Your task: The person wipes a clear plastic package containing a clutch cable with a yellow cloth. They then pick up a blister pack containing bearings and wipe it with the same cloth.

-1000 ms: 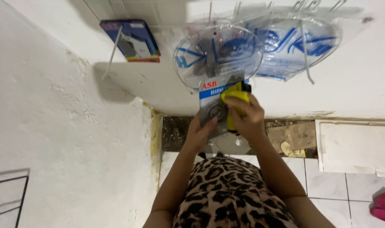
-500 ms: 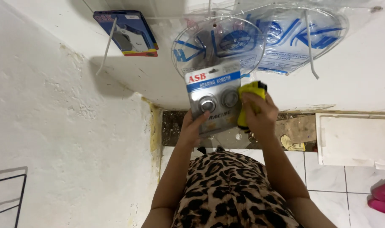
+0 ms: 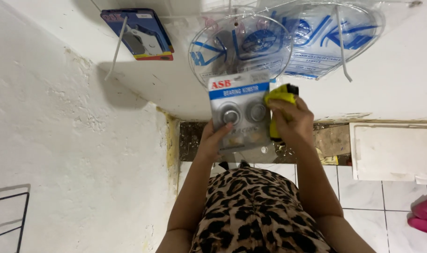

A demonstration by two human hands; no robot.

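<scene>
A white plastered wall (image 3: 59, 140) fills the left of the frame and meets a second white wall (image 3: 401, 79) at a stained, yellowed corner, with white floor tiles (image 3: 363, 192) below and a white panel (image 3: 393, 152) lying flat at the right. Against the far wall hang two clear plastic bags with blue lettering (image 3: 288, 42), overlapping one another, and to their left a blue blister pack (image 3: 138, 33) dangles beside a white cable tie. A person in a leopard-print top (image 3: 255, 211) stands facing the corner, both arms raised. The left hand (image 3: 213, 140) is closed on the lower left edge of a grey-and-blue carded pack (image 3: 239, 110), thumb pressed on its front, holding it upright just in front of the hanging bags; two round metal parts sit side by side under its clear blister. The right hand (image 3: 290, 122) is clamped around a yellow cloth (image 3: 279, 100) (a dark tip shows at its top end), and the cloth touches the right edge of the pack. At the far right edge, low on the floor, a pink object (image 3: 424, 218) is only partly in view.
</scene>
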